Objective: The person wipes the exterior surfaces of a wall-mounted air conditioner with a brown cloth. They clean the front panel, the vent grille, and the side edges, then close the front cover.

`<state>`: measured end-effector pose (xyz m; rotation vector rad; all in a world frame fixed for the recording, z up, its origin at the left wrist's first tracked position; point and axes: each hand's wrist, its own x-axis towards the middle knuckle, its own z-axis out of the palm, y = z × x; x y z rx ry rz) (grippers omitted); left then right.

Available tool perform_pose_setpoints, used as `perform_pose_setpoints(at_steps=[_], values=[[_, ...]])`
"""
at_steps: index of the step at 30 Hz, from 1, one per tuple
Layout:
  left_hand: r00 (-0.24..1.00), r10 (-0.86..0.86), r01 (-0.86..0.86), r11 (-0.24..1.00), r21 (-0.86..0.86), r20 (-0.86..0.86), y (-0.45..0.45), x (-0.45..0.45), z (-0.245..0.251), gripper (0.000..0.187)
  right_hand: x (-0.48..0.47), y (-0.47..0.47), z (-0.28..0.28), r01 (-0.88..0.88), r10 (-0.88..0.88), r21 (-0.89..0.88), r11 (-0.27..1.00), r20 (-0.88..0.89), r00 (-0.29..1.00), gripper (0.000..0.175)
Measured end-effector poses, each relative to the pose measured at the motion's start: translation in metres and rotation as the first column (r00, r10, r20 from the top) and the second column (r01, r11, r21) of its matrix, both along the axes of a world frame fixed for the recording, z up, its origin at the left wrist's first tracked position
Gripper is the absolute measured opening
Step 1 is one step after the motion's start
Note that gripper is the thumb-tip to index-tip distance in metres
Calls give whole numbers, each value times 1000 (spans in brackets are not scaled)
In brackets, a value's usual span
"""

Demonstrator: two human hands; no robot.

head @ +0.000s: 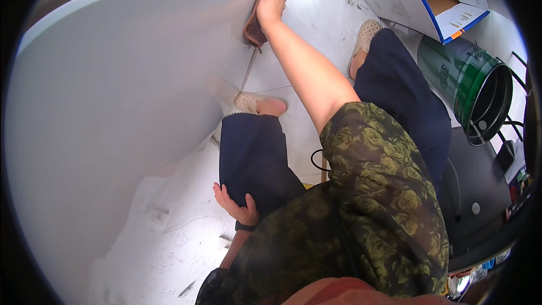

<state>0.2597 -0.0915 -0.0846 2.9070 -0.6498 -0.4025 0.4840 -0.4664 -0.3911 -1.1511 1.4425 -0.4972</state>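
Observation:
My right hand point(271, 7) reaches far forward and presses a brown cloth point(255, 23) against the edge of a large, glossy light-grey panel point(127, 59). The cloth hangs below the fingers along that edge. My left hand point(237, 209) rests on the left knee of my dark blue trousers point(254, 156), fingers spread, with a dark band at its wrist. Nothing shows in the left hand. The panel fills the left side of the view and faintly reflects my shoe.
An open cardboard box point(406, 2) stands at the upper right. Below it is a green metal bucket point(465, 76), its mouth towards me. A black surface point(474, 195) lies at my right. White floor tiles point(322, 21) with dark marks lie around my feet.

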Motion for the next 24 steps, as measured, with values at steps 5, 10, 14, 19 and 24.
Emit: perform_pose_setpoints(at_steps=[5,10,14,19,24], values=[[1000,-2,1,1000,20,23,-3,-1,3,71,3,40,81,-113,114,-91,989,4,994,42],[1000,-3,3,999,55,0,-1,-1,1,71,-36,57,215,6,287,-591,807,402,869,50],[1000,10,-11,999,53,18,-5,-3,3,71,-18,44,174,113,232,-780,615,316,920,40],[999,-30,30,999,22,-27,-1,5,3,71,17,27,14,142,-106,-378,915,113,988,37],[1000,4,-4,1000,-13,-2,3,0,0,72,-5,21,48,-14,-80,371,928,237,968,44]])
